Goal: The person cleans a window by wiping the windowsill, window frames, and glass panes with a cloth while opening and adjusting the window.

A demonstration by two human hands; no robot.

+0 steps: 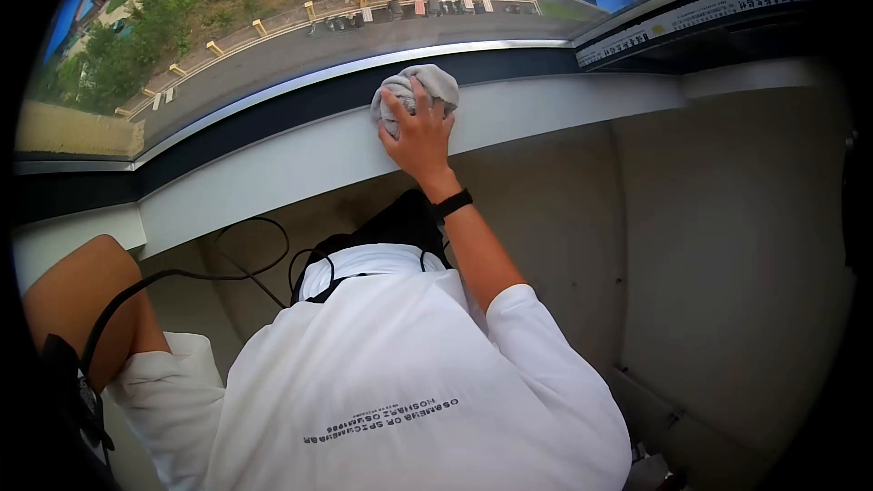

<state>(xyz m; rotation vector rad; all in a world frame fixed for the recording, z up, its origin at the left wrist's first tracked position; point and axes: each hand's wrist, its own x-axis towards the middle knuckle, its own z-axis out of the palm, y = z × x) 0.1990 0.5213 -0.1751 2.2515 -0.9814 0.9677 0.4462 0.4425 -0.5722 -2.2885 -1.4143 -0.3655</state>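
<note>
White sill (291, 161) below dk window frame (514, 62), R grip (423, 136) closed round grey cloth (443, 80) on it, L grip unseen

The grey cloth (440, 82) is looking pretty scrunched up tbh, bunching into a roundish wad with thick folds and creases showing. It's sitting on the white sill (300, 153), hugging the window-side edge more than the room-side one, and well away from the left end. Can't tell if it's actually touching the frame behind.
</note>
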